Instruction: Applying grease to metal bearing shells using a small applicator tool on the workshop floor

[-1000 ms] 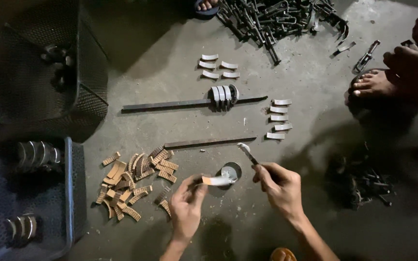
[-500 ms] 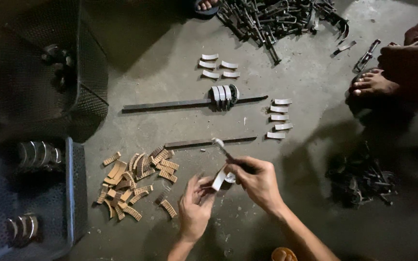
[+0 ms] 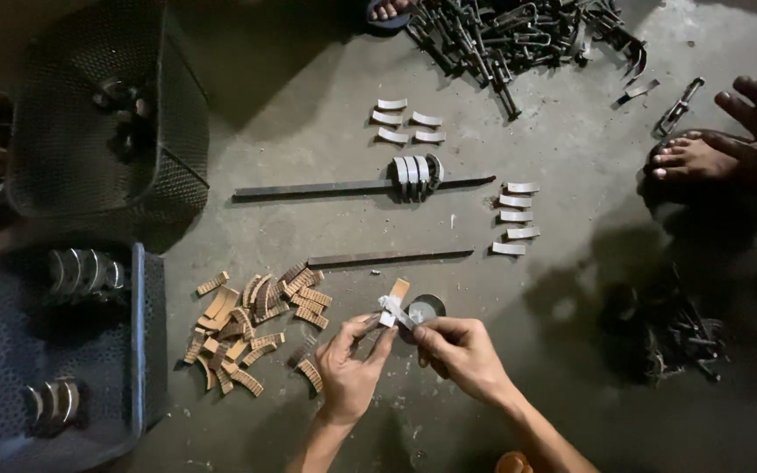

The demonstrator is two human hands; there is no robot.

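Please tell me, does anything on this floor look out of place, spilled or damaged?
Nothing looks damaged or spilled. The tan curved pieces lie in a loose heap, unlike the tidy rows of pale curved pieces. The left hand and right hand hold one tan piece over a small round tin.

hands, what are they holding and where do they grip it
The left hand pinches a small curved tan pad at its lower end. The right hand holds a thin tool against it; its grip point cannot be told.

Bare grey concrete floor [image 3: 291, 96], stained and scuffed, dim light with heavy shadows at the right edge. Dark mesh plastic basket [image 3: 177, 131] upper left, blue perforated plastic crate [image 3: 146, 350] lower left.
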